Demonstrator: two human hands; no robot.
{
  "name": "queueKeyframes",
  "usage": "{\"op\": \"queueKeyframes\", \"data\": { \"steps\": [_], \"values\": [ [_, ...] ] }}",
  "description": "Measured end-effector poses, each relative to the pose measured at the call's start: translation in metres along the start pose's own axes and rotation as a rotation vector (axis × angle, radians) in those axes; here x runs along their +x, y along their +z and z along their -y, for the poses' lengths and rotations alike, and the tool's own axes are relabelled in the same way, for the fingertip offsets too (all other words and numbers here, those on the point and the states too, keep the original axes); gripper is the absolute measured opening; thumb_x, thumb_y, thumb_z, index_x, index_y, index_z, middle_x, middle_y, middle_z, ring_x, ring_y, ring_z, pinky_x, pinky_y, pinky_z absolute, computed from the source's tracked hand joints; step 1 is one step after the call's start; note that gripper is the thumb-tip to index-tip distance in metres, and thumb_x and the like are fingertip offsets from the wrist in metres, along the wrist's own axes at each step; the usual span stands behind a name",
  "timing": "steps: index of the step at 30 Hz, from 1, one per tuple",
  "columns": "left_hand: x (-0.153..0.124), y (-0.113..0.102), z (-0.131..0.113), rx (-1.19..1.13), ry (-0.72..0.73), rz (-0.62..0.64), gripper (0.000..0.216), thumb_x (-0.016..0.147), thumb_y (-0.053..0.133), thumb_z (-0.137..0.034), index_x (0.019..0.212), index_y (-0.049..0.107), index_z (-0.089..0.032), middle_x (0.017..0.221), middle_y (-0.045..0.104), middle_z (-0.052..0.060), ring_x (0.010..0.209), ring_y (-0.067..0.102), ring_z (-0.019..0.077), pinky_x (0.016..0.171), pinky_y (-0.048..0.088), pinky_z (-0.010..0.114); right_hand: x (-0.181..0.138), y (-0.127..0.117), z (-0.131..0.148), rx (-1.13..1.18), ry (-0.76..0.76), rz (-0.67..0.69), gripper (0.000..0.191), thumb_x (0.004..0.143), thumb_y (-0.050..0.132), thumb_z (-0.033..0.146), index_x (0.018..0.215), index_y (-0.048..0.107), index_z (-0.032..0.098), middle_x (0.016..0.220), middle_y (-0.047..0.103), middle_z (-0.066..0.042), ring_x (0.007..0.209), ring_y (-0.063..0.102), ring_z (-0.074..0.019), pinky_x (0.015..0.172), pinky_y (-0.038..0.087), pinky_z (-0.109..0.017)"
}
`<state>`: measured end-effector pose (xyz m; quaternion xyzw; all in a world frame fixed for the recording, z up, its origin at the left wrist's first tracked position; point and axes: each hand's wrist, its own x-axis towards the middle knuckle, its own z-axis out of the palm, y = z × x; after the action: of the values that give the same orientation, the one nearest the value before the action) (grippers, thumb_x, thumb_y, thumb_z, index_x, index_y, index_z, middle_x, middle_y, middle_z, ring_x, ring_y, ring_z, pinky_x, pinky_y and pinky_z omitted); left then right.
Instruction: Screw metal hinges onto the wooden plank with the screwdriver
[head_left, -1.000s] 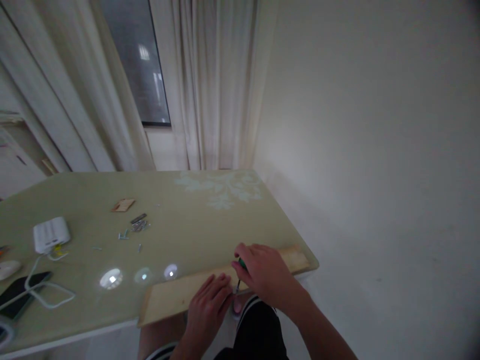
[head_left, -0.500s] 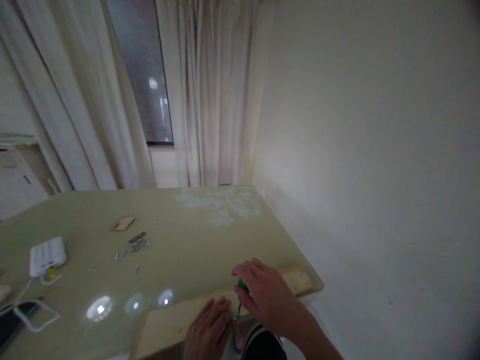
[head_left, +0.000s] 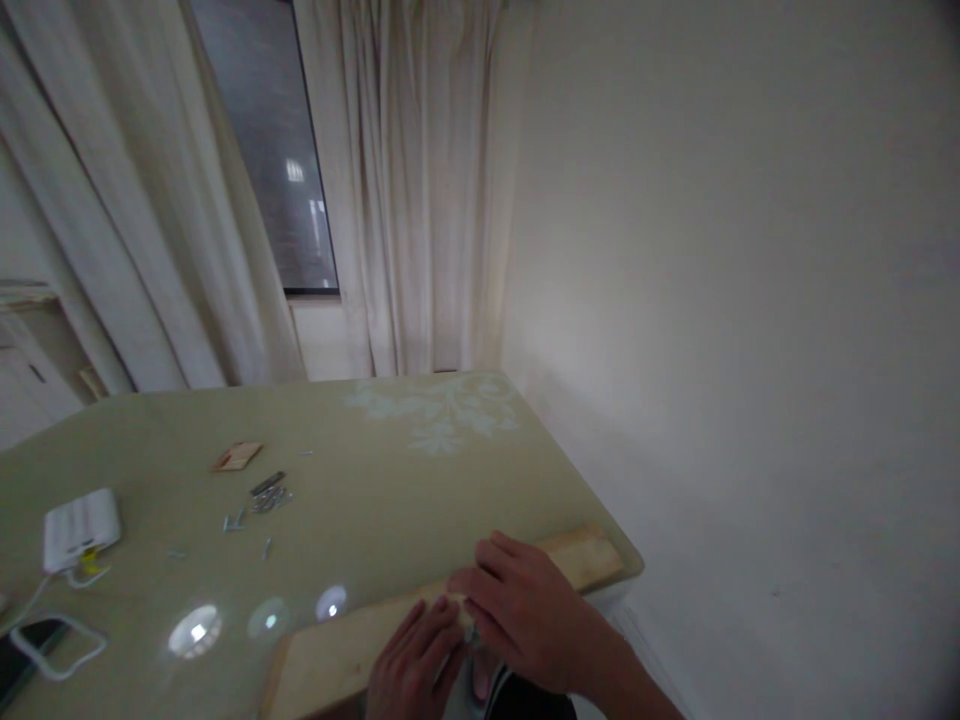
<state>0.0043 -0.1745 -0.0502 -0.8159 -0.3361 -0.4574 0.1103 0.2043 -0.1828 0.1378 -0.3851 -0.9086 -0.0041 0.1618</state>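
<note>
A pale wooden plank [head_left: 585,553] lies along the near edge of the green table [head_left: 390,490]. My left hand [head_left: 412,662] rests flat on the plank, fingers stretched out and pointing to the upper right. My right hand [head_left: 521,612] is curled just to its right, over the plank's edge, fingertips meeting those of the left hand. It is closed round a small screwdriver, whose green handle is hidden under the fingers.
Several loose screws [head_left: 268,497] and a small wooden piece [head_left: 236,457] lie mid-table. A white power bank [head_left: 81,515], a white cable [head_left: 56,655] and a dark phone [head_left: 19,665] sit at the left. Curtains [head_left: 420,200] hang behind. A bare wall [head_left: 750,350] stands at the right.
The camera has tipped up slightly. My right hand has closed down over the green screwdriver handle, now out of sight, and shifted toward my left fingertips. The left hand stays on the plank.
</note>
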Motion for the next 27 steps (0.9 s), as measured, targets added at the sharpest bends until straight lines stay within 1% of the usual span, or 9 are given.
{"op": "queueKeyframes", "data": {
  "steps": [2,6,8,12,14,20,22,24,27],
  "values": [
    [0.000,-0.001,-0.001,-0.007,-0.011,0.013,0.026,0.106,0.048,-0.029,0.103,0.073,-0.027,0.103,0.083,0.001,0.096,0.080,0.0183,0.096,0.065,0.031,-0.002,0.004,0.002,-0.007,-0.035,-0.016,0.013,0.096,0.059,0.030,0.107,0.062,0.024,0.100,0.071,-0.005,0.093,0.063,-0.0223,0.080,0.042,-0.033],
    [-0.004,0.001,-0.003,-0.020,-0.050,0.036,0.023,0.105,0.050,-0.026,0.105,0.074,-0.028,0.107,0.082,0.002,0.101,0.080,0.0195,0.101,0.063,0.035,0.002,0.018,0.000,-0.100,0.292,-0.098,0.021,0.103,0.055,0.042,0.101,0.062,0.022,0.081,0.072,-0.004,0.077,0.066,-0.0212,0.067,0.037,-0.031],
    [-0.006,0.003,-0.003,-0.019,-0.058,0.030,0.022,0.103,0.053,-0.024,0.104,0.074,-0.028,0.109,0.082,0.003,0.103,0.079,0.0202,0.103,0.063,0.036,0.004,0.018,-0.003,-0.097,0.377,-0.097,0.021,0.106,0.052,0.041,0.103,0.061,0.022,0.079,0.072,-0.002,0.073,0.066,-0.0198,0.063,0.034,-0.030],
    [-0.006,0.003,-0.003,-0.043,-0.075,0.040,0.023,0.103,0.052,-0.023,0.107,0.075,-0.028,0.109,0.082,0.003,0.103,0.079,0.0195,0.105,0.061,0.036,0.002,0.009,-0.004,-0.016,0.121,-0.070,0.014,0.102,0.052,0.027,0.113,0.060,0.023,0.098,0.074,-0.004,0.090,0.066,-0.0207,0.073,0.040,-0.031],
    [-0.006,0.002,-0.004,-0.045,-0.076,0.050,0.024,0.104,0.051,-0.024,0.110,0.074,-0.028,0.110,0.082,0.003,0.103,0.079,0.0192,0.105,0.061,0.035,-0.001,0.009,-0.004,0.003,0.051,-0.075,0.015,0.098,0.053,0.027,0.111,0.060,0.022,0.099,0.073,-0.005,0.091,0.065,-0.0215,0.075,0.041,-0.032],
    [-0.004,0.000,-0.006,-0.031,-0.085,0.046,0.021,0.104,0.053,-0.026,0.103,0.074,-0.027,0.110,0.082,0.003,0.103,0.079,0.0207,0.103,0.063,0.038,-0.003,0.019,-0.007,-0.006,0.364,-0.104,0.021,0.105,0.051,0.039,0.096,0.058,0.022,0.074,0.071,0.000,0.067,0.065,-0.0178,0.061,0.030,-0.031],
    [-0.004,0.000,-0.007,-0.028,-0.089,0.051,0.021,0.105,0.053,-0.027,0.103,0.073,-0.027,0.111,0.082,0.002,0.102,0.079,0.0206,0.101,0.063,0.038,-0.002,0.014,-0.007,0.033,0.318,-0.078,0.016,0.106,0.050,0.035,0.099,0.058,0.022,0.081,0.072,-0.001,0.073,0.066,-0.0178,0.064,0.032,-0.030],
    [-0.003,-0.001,-0.006,-0.032,-0.087,0.063,0.022,0.105,0.052,-0.028,0.105,0.073,-0.027,0.110,0.082,0.002,0.103,0.079,0.0204,0.101,0.063,0.038,-0.002,0.007,-0.005,0.075,0.194,-0.065,0.009,0.104,0.051,0.028,0.105,0.058,0.023,0.096,0.073,-0.003,0.088,0.066,-0.0195,0.072,0.037,-0.029],
    [-0.002,-0.002,-0.006,-0.044,-0.079,0.080,0.024,0.106,0.050,-0.028,0.108,0.073,-0.027,0.110,0.082,0.002,0.106,0.078,0.0201,0.102,0.063,0.037,-0.004,0.003,0.000,0.109,0.067,-0.061,0.013,0.096,0.055,0.024,0.109,0.058,0.023,0.105,0.070,-0.005,0.097,0.063,-0.0220,0.079,0.040,-0.031]
  ]
}}
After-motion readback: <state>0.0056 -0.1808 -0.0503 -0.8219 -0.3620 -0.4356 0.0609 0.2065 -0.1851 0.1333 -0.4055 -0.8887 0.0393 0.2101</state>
